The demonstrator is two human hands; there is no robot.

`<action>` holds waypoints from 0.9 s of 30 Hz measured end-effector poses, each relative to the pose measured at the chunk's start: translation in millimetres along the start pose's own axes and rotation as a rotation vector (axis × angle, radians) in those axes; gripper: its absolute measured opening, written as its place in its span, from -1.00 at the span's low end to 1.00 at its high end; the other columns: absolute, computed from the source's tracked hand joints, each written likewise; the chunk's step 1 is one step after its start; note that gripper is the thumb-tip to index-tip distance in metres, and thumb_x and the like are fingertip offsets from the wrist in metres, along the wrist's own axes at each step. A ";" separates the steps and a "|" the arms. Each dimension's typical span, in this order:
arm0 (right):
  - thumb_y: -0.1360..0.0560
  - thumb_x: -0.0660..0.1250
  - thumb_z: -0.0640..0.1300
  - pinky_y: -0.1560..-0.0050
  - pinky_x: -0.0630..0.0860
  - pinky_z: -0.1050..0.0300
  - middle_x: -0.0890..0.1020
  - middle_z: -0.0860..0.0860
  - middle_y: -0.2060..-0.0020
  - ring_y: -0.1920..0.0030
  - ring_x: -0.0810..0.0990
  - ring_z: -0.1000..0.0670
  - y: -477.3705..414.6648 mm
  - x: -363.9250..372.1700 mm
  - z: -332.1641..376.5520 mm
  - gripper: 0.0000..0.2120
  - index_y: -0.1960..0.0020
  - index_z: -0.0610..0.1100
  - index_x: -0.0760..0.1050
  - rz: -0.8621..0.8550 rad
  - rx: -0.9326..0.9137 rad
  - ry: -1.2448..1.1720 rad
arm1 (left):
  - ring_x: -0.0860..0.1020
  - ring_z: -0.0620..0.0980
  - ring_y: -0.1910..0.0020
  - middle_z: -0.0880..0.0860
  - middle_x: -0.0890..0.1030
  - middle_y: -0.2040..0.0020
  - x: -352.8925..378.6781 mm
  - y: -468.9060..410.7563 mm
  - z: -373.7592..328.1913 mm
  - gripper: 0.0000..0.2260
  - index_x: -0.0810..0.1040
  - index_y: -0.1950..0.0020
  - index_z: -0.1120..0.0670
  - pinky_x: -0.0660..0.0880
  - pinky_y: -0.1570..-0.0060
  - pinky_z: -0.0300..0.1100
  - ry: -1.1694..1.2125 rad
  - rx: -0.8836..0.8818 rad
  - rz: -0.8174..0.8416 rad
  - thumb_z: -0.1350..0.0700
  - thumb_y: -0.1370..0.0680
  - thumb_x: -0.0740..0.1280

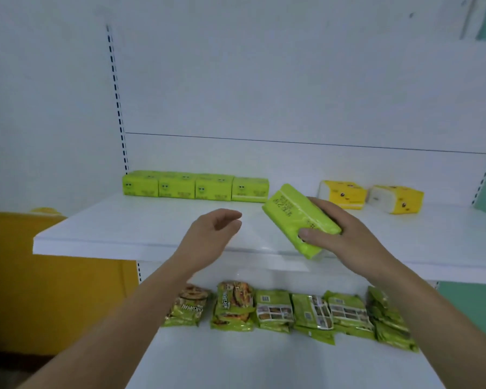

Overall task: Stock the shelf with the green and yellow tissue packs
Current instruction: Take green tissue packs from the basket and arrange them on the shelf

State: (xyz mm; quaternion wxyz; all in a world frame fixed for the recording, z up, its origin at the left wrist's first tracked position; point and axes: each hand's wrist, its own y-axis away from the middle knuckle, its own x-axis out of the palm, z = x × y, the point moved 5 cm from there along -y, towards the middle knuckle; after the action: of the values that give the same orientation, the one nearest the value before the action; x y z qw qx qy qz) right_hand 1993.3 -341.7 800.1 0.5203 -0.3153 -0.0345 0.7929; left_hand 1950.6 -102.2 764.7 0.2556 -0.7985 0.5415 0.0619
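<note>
Snack packets [286,310] line the lower shelf [264,363]. Above it, the right hand [345,234] grips a green tissue pack [295,217] over the upper shelf [141,234]. The left hand [211,231] hovers empty, fingers loosely curled. Four green packs [177,188] and two yellow packs [345,193] sit behind.

1. Green snack packets [286,310] lie in a row on the lower shelf [264,366].
2. An orange-yellow block [54,290] stands to the left.
3. A teal wall [472,307] shows at the right.
</note>
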 end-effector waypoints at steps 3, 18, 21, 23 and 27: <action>-0.41 0.46 0.03 0.07 0.39 0.41 0.50 0.23 -0.15 -0.07 0.52 0.20 -43.2 -0.4 -18.9 -0.45 -0.35 0.21 0.36 -0.012 0.006 0.205 | 0.55 -0.19 -0.06 -0.15 0.62 -0.06 6.5 -45.5 3.3 -0.79 0.58 -0.17 -0.09 0.41 -0.04 -0.28 -0.142 0.031 -0.007 0.00 -0.55 0.30; -0.31 0.22 0.22 -0.36 0.03 0.31 0.39 0.15 -0.40 -0.47 0.22 0.00 -199.3 17.0 -103.3 -0.30 -0.43 0.07 0.33 0.078 -0.037 0.868 | 0.33 0.02 -0.38 -0.03 0.37 -0.42 52.6 -240.3 49.9 -0.54 0.30 -0.46 -0.04 0.25 -0.32 -0.13 -0.912 0.451 0.165 0.05 -0.55 0.22; -0.23 0.04 0.22 -0.29 0.13 0.12 0.39 0.20 -0.39 -0.41 0.26 0.00 -206.4 17.6 -106.8 -0.25 -0.42 0.12 0.32 0.043 -0.043 1.024 | 0.40 0.03 -0.31 -0.05 0.44 -0.35 53.6 -246.2 58.0 -0.55 0.36 -0.41 -0.08 0.28 -0.26 -0.13 -0.901 0.494 0.105 0.14 -0.52 0.22; -0.36 0.17 0.06 -0.22 0.15 0.10 0.38 0.19 -0.38 -0.36 0.26 0.00 -211.2 19.6 -108.4 -0.39 -0.43 0.13 0.30 0.011 -0.007 1.126 | 0.43 0.03 -0.27 -0.05 0.48 -0.30 52.2 -249.4 59.1 -0.55 0.40 -0.38 -0.09 0.31 -0.21 -0.13 -0.869 0.498 0.076 0.18 -0.51 0.21; -0.43 0.20 -0.23 -0.17 0.24 0.07 0.38 0.12 -0.36 -0.30 0.31 -0.04 -225.2 26.8 -108.9 -0.41 -0.42 0.10 0.26 -0.045 0.065 1.216 | 0.41 0.00 -0.29 -0.08 0.47 -0.31 52.3 -251.0 59.8 -0.56 0.40 -0.38 -0.13 0.31 -0.20 -0.14 -0.854 0.486 0.063 0.19 -0.53 0.19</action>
State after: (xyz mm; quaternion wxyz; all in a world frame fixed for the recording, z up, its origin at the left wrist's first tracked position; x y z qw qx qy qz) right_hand 2225.6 -246.0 786.9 0.4728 -0.6948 0.2866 0.4600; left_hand 2207.5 -46.4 779.1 0.6317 -0.6023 0.4110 0.2631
